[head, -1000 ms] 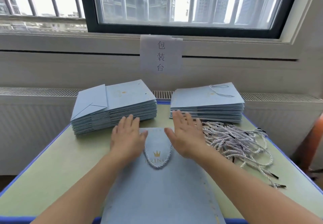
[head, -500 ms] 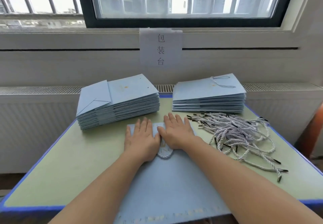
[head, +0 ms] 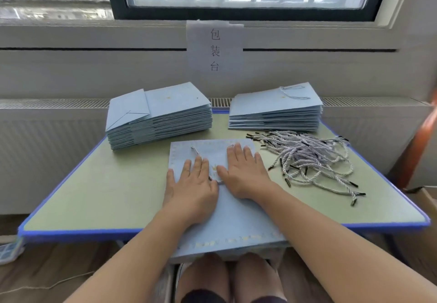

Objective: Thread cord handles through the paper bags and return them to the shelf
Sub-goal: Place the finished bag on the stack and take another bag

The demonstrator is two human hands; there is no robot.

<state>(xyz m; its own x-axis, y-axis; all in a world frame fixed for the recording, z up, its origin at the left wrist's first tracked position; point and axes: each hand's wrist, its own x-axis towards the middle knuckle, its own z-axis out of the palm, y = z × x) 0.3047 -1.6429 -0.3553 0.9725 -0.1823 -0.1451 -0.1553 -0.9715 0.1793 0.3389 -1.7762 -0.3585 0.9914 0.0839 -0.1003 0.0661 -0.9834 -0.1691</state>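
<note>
A flat light-blue paper bag (head: 234, 217) lies on the green table (head: 99, 196), its near end hanging over the front edge. A white twisted cord handle (head: 197, 152) loops across its upper part. My left hand (head: 192, 184) and my right hand (head: 246, 172) lie flat on the bag with straight fingers, side by side, partly covering the cord. A loose pile of cord handles (head: 309, 160) with black tips lies to the right of my right hand.
A stack of folded blue bags (head: 160, 115) sits at the back left. A second stack (head: 275, 111), with a cord on its top bag, sits at the back right. A paper sign (head: 214, 47) hangs on the wall below the window.
Both hands slid back toward me along the bag and lie a little lower on it. The bag's top edge and part of the cord loop are now uncovered.
</note>
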